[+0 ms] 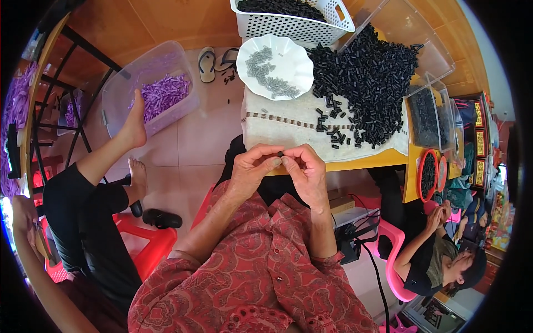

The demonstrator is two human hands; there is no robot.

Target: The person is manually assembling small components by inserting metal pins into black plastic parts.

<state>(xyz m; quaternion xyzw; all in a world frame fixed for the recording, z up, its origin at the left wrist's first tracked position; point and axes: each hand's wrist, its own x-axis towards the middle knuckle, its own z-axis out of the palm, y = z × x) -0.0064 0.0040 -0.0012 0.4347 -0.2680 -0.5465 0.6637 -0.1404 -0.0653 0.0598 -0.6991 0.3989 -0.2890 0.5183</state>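
My left hand (252, 167) and my right hand (305, 173) meet just in front of the table's near edge. Between their thumbs and fingertips they pinch one small black cylindrical piece (280, 154), mostly covered by the fingers. Beyond them, on a cream cloth (277, 130), lies a big heap of similar black pieces (363, 83), with several loose ones scattered at its near side. A white plate with a wavy rim (300, 69) stands to the left of the heap. Small clear pieces (266, 69) lie in the plate.
A white perforated basket (294, 28) of black pieces stands at the back. Clear bins (427, 111) and a red-rimmed round tray (426, 175) stand right. Purple pieces fill a plastic tub (186, 100) at left. People sit on both sides, one near a pink chair (391, 244).
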